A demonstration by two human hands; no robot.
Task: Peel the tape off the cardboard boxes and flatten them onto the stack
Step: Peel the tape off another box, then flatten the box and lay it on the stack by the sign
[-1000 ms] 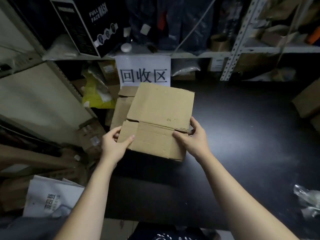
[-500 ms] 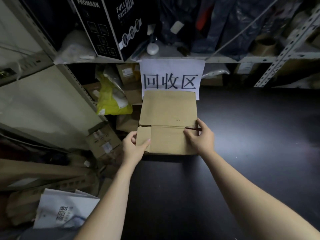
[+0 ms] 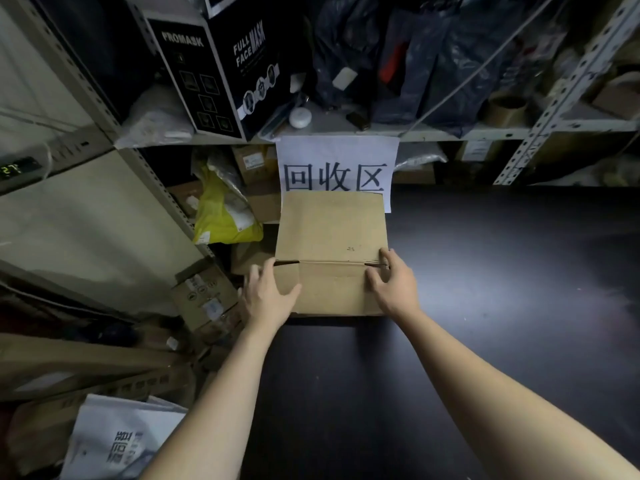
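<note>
Cardboard's flat: you're pressing the box [image 3: 332,233] down at the table's [image 3: 485,289] left edge, left hand [image 3: 266,296] and right hand [image 3: 394,289] spread open, gripping nothing. Next, lift clear.

Flattened brown cardboard box [image 3: 330,233] lying flat on dark table, flaps creased

Dim, dark corners, wide-angle edge distortion
</note>
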